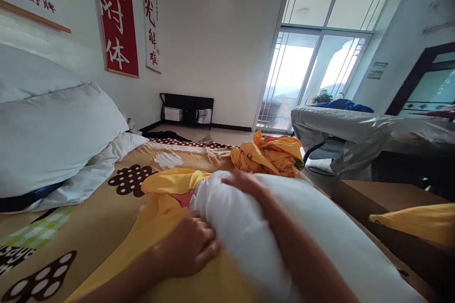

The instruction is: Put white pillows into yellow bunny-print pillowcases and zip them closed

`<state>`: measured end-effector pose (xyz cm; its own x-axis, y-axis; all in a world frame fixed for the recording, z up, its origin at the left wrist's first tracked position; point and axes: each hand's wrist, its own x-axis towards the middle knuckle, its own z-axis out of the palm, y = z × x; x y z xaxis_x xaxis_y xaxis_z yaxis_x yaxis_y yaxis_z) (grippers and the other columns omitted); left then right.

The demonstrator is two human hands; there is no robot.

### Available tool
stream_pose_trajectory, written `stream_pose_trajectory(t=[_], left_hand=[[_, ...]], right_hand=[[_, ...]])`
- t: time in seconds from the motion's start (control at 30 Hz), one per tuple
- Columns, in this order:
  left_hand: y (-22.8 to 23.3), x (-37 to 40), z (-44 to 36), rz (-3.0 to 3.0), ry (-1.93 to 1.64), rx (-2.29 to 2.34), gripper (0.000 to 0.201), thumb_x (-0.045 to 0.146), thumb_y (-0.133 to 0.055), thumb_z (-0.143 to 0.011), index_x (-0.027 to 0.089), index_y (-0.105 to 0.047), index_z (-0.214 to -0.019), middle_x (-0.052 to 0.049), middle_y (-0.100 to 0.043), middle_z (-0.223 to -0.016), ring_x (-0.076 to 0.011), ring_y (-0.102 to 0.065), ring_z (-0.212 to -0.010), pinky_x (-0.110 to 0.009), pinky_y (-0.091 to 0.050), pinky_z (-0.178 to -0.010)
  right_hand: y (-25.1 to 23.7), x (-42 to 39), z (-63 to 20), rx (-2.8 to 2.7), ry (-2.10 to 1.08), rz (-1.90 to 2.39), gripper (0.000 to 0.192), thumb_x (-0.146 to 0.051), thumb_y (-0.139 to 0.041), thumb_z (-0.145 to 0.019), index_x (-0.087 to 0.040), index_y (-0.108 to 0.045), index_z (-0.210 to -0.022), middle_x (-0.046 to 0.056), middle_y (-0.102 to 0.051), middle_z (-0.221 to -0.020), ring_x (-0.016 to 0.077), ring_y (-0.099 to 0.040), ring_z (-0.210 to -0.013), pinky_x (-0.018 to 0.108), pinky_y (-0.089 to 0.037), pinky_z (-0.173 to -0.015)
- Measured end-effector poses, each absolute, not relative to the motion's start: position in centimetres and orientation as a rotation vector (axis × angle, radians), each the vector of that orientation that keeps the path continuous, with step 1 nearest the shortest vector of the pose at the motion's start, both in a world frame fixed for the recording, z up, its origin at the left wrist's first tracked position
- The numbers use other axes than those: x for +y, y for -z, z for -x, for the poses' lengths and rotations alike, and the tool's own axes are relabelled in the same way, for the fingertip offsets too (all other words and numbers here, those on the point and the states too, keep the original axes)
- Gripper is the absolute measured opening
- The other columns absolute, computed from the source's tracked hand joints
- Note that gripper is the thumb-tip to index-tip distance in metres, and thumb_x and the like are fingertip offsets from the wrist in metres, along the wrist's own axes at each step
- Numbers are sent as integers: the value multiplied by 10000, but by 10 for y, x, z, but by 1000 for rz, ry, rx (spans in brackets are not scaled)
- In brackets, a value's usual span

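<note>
A white pillow (234, 220) lies on the bed, its far left end partly inside a yellow pillowcase (159, 206) with a reddish patch near the opening. My left hand (194, 244) is closed on the pillowcase's edge, right beside the pillow. Across the top of the pillow rests my right hand (245, 182), its fingers stretched over the white fabric and somewhat blurred. Another white pillow (320, 218) lies to the right, partly hidden behind my right forearm.
Large white pillows (53, 137) are piled at the left on the patterned bedsheet (121, 213). A crumpled yellow cloth (270, 151) sits at the bed's far edge. On the right are a cardboard box (373, 194), more yellow fabric (419, 220) and a plastic-covered table (355, 125).
</note>
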<state>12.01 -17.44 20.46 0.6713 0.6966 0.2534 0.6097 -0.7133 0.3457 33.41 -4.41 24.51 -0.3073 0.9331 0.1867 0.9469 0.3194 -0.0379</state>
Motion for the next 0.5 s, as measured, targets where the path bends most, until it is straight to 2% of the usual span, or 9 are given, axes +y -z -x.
stream_pose_trajectory(t=[0.07,0.13,0.23,0.3,0.4,0.5], left_hand=[[-223,-166,-117,-2434,-656,1067,439,387,-236,-968,185,-501,-683,-15,-617,-699,-142,-562,-675,-280,-413,-719],[-242,-151,-118,-2288,-826,1167,436,381,-205,-975,186,-551,-794,-18,-635,-780,-145,-587,-751,-266,-444,-740],[-254,-119,-126,-2446,-886,1587,245,269,-420,-889,165,-578,-1044,-85,-638,-1053,-216,-581,-1004,-332,-456,-865],[-248,-98,-131,-2576,-633,1872,343,188,-467,-839,148,-557,-1167,-136,-599,-1186,-275,-542,-1126,-396,-458,-903],[-236,-76,-131,-2581,-313,1978,341,144,-404,-872,126,-597,-1152,-162,-619,-1174,-296,-566,-1132,-404,-490,-875],[-235,-69,-127,-2565,-280,1980,344,102,-358,-880,111,-638,-1079,-169,-655,-1103,-294,-614,-1073,-403,-506,-849]], right_hand=[[-221,-44,-321,-2432,111,1765,492,-578,-477,-908,-156,-652,-1088,161,-702,-1039,271,-658,-998,362,-461,-849],[-210,-47,-316,-2434,125,1786,500,-590,-474,-904,-155,-639,-1087,164,-708,-1014,263,-662,-994,343,-455,-834],[-213,-55,-317,-2426,122,1841,526,-601,-508,-876,-152,-624,-1124,178,-706,-1034,280,-669,-970,347,-465,-796],[-219,-63,-318,-2424,111,1861,480,-569,-540,-863,-171,-641,-1112,163,-711,-1033,275,-674,-954,331,-468,-772],[-228,-79,-316,-2448,98,1837,358,-493,-557,-863,-220,-686,-1055,112,-725,-1017,248,-678,-942,290,-455,-748],[-238,-93,-312,-2490,74,1777,272,-433,-568,-844,-248,-725,-966,73,-738,-972,239,-679,-923,269,-437,-706]])
